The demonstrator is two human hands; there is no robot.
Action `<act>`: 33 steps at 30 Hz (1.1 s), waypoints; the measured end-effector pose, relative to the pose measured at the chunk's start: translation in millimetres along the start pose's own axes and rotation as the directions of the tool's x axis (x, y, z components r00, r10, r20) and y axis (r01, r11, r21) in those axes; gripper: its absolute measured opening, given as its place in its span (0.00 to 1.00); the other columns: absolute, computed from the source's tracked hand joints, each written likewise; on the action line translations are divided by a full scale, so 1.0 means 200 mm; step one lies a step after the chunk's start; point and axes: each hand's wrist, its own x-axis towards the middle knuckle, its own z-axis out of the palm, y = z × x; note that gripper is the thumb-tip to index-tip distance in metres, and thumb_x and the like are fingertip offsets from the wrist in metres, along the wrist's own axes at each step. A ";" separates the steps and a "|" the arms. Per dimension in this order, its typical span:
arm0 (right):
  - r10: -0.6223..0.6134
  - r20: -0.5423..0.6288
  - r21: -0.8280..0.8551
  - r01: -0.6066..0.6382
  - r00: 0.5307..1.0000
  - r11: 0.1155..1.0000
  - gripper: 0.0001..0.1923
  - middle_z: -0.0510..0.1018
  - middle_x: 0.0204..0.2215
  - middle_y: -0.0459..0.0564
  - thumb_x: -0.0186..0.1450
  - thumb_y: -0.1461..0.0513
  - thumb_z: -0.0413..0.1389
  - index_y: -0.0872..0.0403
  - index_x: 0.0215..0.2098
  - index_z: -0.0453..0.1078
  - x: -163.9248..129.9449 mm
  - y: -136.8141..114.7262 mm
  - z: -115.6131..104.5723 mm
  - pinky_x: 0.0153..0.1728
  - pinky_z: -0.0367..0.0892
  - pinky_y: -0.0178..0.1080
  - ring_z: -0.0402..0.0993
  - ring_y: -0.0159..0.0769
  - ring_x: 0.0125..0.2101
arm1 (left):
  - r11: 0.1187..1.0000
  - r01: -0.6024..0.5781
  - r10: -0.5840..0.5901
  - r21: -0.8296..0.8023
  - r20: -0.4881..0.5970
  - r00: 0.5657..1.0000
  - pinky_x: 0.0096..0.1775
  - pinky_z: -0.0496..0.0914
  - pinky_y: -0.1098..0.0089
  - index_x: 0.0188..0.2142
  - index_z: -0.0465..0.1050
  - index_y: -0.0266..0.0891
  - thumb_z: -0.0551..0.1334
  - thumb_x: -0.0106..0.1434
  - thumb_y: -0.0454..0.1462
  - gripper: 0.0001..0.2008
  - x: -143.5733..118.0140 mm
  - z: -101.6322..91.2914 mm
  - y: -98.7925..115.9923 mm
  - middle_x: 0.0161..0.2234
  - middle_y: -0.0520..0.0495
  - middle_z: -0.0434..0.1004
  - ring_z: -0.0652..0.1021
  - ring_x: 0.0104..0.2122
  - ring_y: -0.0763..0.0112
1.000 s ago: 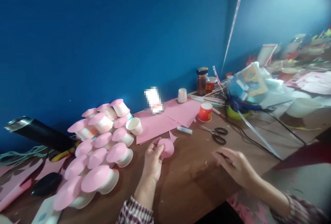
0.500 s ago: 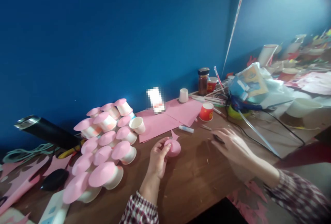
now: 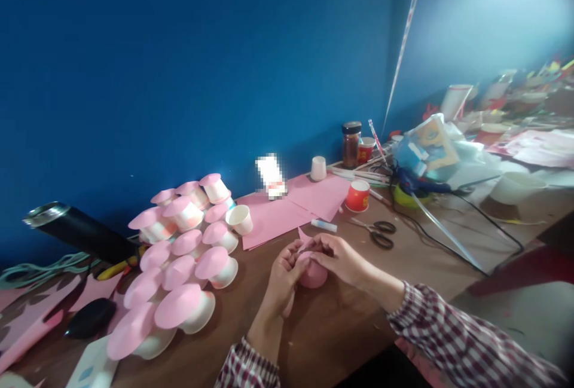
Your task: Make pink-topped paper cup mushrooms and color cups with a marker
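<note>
Both hands meet over a round piece of pink paper (image 3: 313, 274) at the front of the table. My left hand (image 3: 286, 271) is closed on its left side, thumb on top. From the right, my right hand (image 3: 343, 259) pinches its upper edge, fingertips close to the left thumb. A pointed pink scrap (image 3: 304, 235) shows just behind the fingers. Black-handled scissors (image 3: 376, 233) lie to the right of my right hand, and a white glue stick (image 3: 323, 226) rests behind the hands.
Several paper cups with pink cone tops (image 3: 180, 305) stand at left, beside a black flask (image 3: 81, 232). Pink sheets (image 3: 273, 220) lie along the wall. A red cup (image 3: 357, 196), a lidded jar (image 3: 351, 144), a blue glue gun (image 3: 419, 181) and cords sit at right.
My right hand has let go of the scissors, which now lie on the table. It has moved left onto the pink paper that my left hand holds.
</note>
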 end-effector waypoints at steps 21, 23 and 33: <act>0.023 0.271 0.233 -0.089 0.962 0.968 0.17 0.68 0.24 0.41 0.55 0.57 0.63 0.57 0.39 0.69 0.17 0.04 -0.02 0.27 0.60 0.30 0.63 0.26 0.25 | 0.998 -0.047 0.050 0.043 -0.079 0.996 0.51 0.66 0.62 0.52 0.64 0.41 0.69 0.49 0.36 0.30 0.03 -0.02 0.03 0.51 0.38 0.72 0.73 0.50 0.57; 0.017 0.283 0.309 -0.108 0.959 0.945 0.19 0.69 0.26 0.42 0.54 0.56 0.63 0.57 0.40 0.70 0.19 0.06 0.00 0.30 0.61 0.31 0.65 0.27 0.27 | 0.997 -0.054 0.058 0.053 -0.076 0.995 0.52 0.65 0.60 0.54 0.62 0.40 0.69 0.51 0.36 0.31 0.03 -0.02 0.04 0.50 0.37 0.73 0.73 0.50 0.57; 0.044 0.280 0.555 -0.199 0.959 0.808 0.19 0.74 0.31 0.47 0.53 0.55 0.65 0.59 0.37 0.71 0.17 0.10 0.03 0.35 0.63 0.33 0.70 0.30 0.30 | 0.989 -0.057 0.082 0.134 -0.189 0.979 0.54 0.63 0.59 0.50 0.66 0.38 0.68 0.51 0.40 0.27 0.04 0.03 0.04 0.51 0.37 0.72 0.73 0.50 0.55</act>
